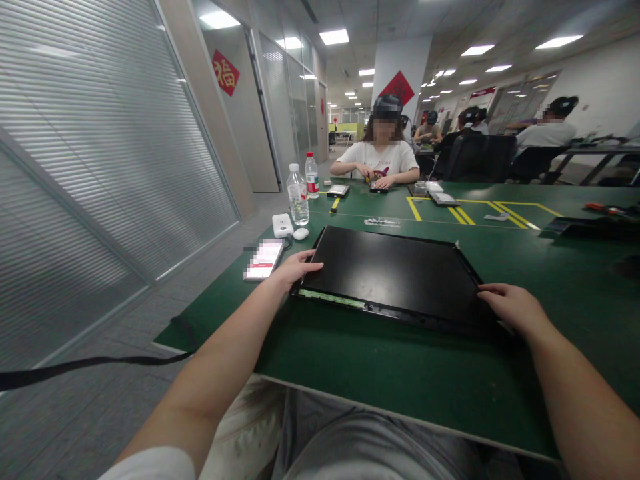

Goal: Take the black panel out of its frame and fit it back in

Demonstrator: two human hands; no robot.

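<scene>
A black flat display panel (390,270) in a thin black frame lies in front of me, its dark face up. A narrow green circuit strip (333,298) shows along its near edge, towards the left. My left hand (299,268) grips the panel's left edge, thumb on top and the other fingers partly hidden at the side. At the opposite edge, my right hand (510,308) holds the right side near the front corner, with some fingertips out of sight underneath. Whether the panel rests fully on the table or is slightly raised, I cannot tell.
On the green table (400,387), a lit phone (264,259), a white device (283,225) and two bottles (299,197) stand left. Across sits a person (383,157) handling a small drive. Black parts (590,228) lie at the right; a clear packet (383,222) lies beyond the panel.
</scene>
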